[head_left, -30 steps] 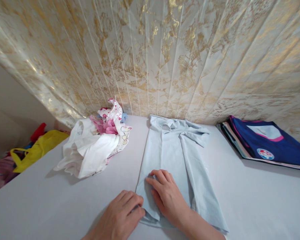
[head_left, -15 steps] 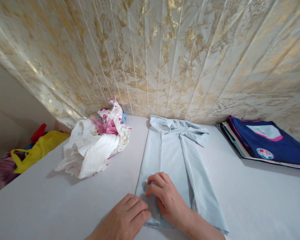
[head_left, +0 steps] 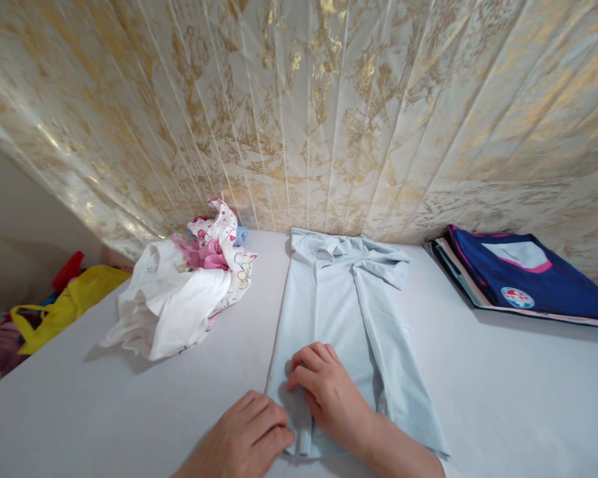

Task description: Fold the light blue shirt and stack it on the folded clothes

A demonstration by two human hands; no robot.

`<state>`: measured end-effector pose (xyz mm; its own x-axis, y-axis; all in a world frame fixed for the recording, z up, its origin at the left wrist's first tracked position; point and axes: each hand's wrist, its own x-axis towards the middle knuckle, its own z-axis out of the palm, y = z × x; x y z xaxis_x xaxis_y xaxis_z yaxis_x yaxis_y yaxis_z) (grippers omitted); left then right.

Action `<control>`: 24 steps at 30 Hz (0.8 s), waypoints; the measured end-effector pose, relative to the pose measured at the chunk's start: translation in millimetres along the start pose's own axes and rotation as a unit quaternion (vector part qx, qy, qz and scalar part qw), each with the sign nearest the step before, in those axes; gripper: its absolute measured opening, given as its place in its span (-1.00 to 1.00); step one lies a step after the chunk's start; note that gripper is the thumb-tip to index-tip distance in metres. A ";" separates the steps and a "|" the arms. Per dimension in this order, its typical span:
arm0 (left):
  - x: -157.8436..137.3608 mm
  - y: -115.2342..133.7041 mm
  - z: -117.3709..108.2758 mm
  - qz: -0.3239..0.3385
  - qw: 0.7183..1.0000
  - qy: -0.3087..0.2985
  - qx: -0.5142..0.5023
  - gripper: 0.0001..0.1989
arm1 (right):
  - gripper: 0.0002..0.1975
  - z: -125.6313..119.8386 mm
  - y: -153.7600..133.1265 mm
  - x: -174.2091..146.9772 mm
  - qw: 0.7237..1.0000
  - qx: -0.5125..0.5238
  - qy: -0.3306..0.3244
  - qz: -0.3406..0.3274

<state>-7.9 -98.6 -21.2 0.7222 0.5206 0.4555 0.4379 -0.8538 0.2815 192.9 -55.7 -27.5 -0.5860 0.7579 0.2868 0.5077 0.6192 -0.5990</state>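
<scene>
A light blue shirt [head_left: 336, 318] lies lengthwise before me, its collar end toward the curtain. A long strip of the shirt is folded over along its right side. At the near left corner of the hem, my left hand [head_left: 249, 431] has its fingers pressed together on the cloth edge. My right hand [head_left: 329, 392] rests on the lower part of the shirt, fingers bent and somewhat apart, tips touching the fabric. Its thumb is mostly hidden. A narrow fold in the cloth shows between the two hands.
A loose heap of white and pink clothes [head_left: 179, 299] lies left on the white table [head_left: 80, 411]. Folded clothes with a navy garment [head_left: 533, 272] on top sit at right. A gold-patterned curtain [head_left: 299, 113] hangs behind. Beyond the left edge is a yellow bag [head_left: 74, 299].
The view has shifted slightly, so everything sits a little further left. Near the hem, the narrow fold between my hands shows more plainly. Both hands keep nearly the same place on the shirt.
</scene>
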 end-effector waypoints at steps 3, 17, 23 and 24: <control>-6.9 -1.4 -2.2 -0.008 1.000 0.005 0.020 -0.70 | -0.60 -13.0 -3.2 -0.5 0.998 -0.039 -0.038 0.012; -13.1 -9.6 -7.1 -0.070 0.994 -0.064 0.047 -0.68 | -0.51 -29.7 18.6 50.4 0.976 -0.149 -0.142 -0.069; 17.0 -51.8 3.8 -0.112 0.972 -0.149 0.143 -0.53 | -0.43 -22.9 94.8 97.7 0.976 -0.213 -0.051 -0.010; 24.3 -60.5 3.4 -0.114 0.971 -0.157 0.140 -0.52 | -0.42 -26.1 104.3 100.9 0.976 -0.214 -0.044 -0.010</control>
<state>-15.0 -34.3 -30.1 0.6970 0.7077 0.1158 0.7030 -0.7062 0.0840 203.3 90.7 -41.5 -0.6402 0.7364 0.2188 0.7025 0.6764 -0.2214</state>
